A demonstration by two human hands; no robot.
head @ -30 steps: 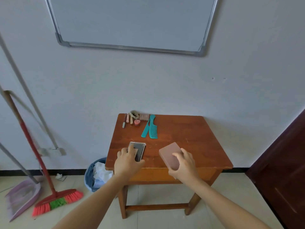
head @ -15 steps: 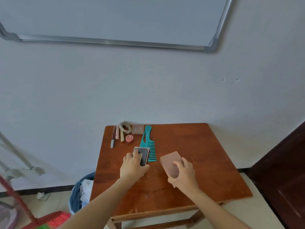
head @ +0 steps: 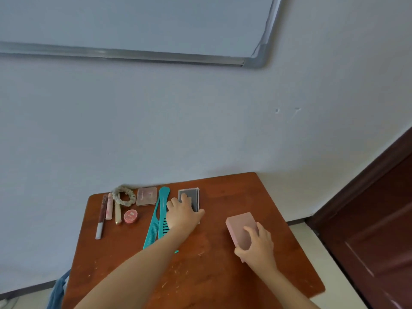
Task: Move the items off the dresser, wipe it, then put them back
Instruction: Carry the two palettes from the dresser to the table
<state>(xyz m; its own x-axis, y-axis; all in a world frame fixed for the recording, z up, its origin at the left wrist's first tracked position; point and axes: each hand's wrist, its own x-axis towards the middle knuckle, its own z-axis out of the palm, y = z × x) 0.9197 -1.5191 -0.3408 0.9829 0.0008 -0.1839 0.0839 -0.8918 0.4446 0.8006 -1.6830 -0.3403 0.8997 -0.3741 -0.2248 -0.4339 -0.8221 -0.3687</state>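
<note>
On the dresser [head: 245,192] top, back row: left hand [head: 184,216] holds grey case [head: 193,196] flat, just right of teal combs [head: 164,194]; right hand [head: 258,245] grips pink box [head: 238,225], nearer front. Looks like put-back stage. Next: let go, slot box beside case. Further left: scrunchie [head: 123,196], compact [head: 146,196], tin [head: 130,216], pens [head: 102,210]. Forearm crosses combs, mind snagging.

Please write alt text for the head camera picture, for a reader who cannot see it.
A person's left hand holds a grey case and the right hand grips a pink box on a wooden dresser. Two teal combs, a scrunchie and small cosmetics lie at its back left.
</note>
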